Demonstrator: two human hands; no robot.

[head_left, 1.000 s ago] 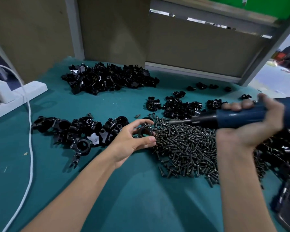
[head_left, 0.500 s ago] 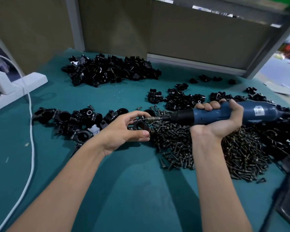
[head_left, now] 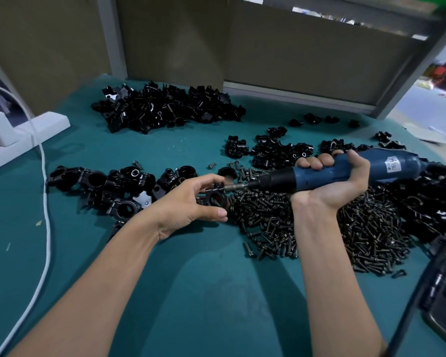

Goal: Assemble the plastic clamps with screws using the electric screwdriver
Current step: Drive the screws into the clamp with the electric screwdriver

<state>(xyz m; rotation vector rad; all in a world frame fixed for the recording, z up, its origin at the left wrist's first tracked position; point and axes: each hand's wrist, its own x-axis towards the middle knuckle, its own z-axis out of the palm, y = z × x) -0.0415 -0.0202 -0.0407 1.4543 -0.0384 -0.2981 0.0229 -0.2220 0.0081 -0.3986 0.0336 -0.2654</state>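
Note:
My left hand point(head_left: 188, 202) pinches a black plastic clamp point(head_left: 215, 196) just above the green table, at the left edge of a big heap of dark screws point(head_left: 319, 222). My right hand point(head_left: 330, 181) grips a blue electric screwdriver point(head_left: 345, 171) held level. Its bit point(head_left: 236, 187) points left and touches the top of the clamp. Part of the clamp is hidden by my fingers.
A group of black clamps point(head_left: 108, 186) lies left of my hand. A large pile of black clamp parts point(head_left: 165, 109) sits at the back, smaller piles point(head_left: 276, 153) behind the screws and more at the right edge point(head_left: 433, 199). A white cord point(head_left: 45, 202) runs down the left.
The right hand has swung the screwdriver leftward and down until its bit meets the clamp. The left hand has kept its hold on the clamp in about the same spot.

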